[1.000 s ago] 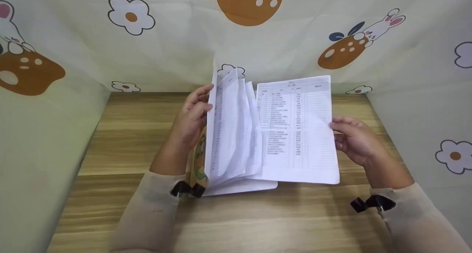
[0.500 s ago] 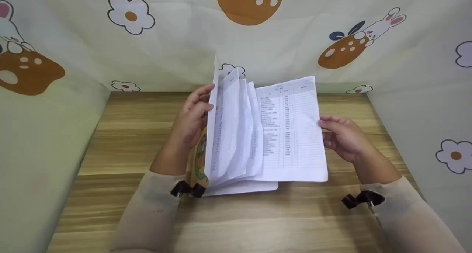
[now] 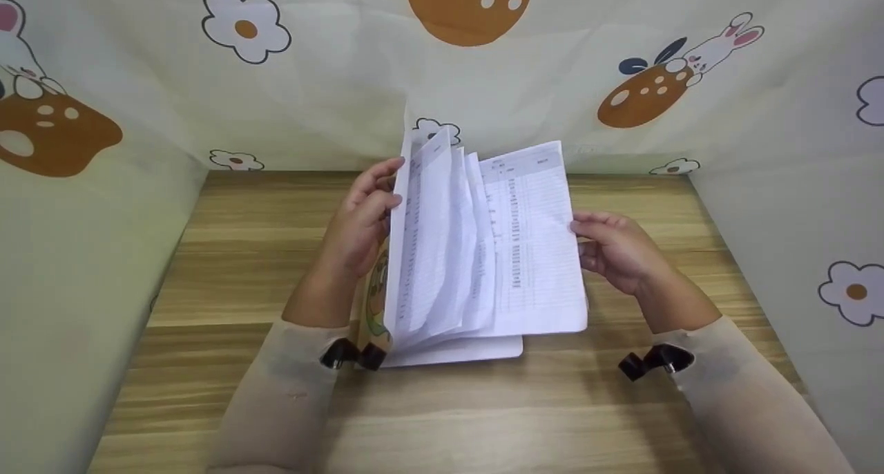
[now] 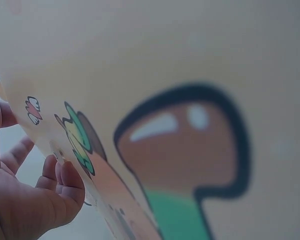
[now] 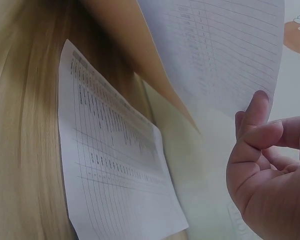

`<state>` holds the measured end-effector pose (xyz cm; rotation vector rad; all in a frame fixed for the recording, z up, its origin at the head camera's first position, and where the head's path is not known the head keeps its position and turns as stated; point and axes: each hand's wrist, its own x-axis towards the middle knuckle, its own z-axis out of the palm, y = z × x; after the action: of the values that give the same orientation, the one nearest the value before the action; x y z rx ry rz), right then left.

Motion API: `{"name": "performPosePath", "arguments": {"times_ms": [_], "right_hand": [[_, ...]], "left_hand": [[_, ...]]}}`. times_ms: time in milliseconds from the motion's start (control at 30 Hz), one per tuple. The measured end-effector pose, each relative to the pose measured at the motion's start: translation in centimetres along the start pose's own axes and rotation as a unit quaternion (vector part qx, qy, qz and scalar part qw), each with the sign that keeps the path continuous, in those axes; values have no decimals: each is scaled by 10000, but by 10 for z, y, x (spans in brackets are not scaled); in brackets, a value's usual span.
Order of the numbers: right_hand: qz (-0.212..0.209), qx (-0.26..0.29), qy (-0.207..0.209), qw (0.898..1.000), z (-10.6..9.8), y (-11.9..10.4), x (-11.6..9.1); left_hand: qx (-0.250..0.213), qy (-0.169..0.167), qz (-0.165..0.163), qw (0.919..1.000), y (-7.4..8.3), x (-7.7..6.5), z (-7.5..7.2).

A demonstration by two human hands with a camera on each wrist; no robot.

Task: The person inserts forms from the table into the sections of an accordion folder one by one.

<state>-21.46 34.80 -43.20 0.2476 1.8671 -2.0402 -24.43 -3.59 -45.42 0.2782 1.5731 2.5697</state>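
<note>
A notebook [image 3: 539, 239] with printed tables on its white pages is held partly open above the table in the head view. My left hand [image 3: 362, 218] grips the edge of its raised left cover between thumb and fingers. Several loose pages [image 3: 449, 246] fan out between that cover and the right side. My right hand [image 3: 618, 249] pinches the outer edge of the right-hand page, thumb in front. Cartoon drawings mark the tan cover [image 4: 265, 125] in the left wrist view. From the right wrist, a printed page [image 5: 115, 150] shows low, close over the wood, beneath a tan cover flap [image 5: 135, 45].
The wood-grain table [image 3: 449, 419] lies under both forearms. A pale cloth backdrop [image 3: 331, 87] with flowers and rabbits encloses the back and both sides. A black clip-like mount [image 3: 663, 360] sits on each sleeve.
My right hand has moved left, bringing the right-hand page's edge inward and narrowing the visible page. My left hand has stayed at the cover's edge.
</note>
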Motion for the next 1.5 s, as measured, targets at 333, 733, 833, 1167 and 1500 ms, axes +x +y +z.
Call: {"name": "performPosePath", "arguments": {"times_ms": [333,733,833,1167,1500], "right_hand": [[86,-220,127,9996,17,9,14],[-116,-360,243,9990,42,19,35],[-155,-468,352,9982,46,20,38],[-217,-891,351,9952,60,24,46],[-271,-1138,360,9925,71,25,50]], "left_hand": [[7,12,-39,10000,0,1,1],[0,6,-19,10000,0,0,3],[-10,25,-19,10000,0,0,3],[-20,31,-32,10000,0,-1,3],[-132,-112,-2,9999,-2,1,3]]}}
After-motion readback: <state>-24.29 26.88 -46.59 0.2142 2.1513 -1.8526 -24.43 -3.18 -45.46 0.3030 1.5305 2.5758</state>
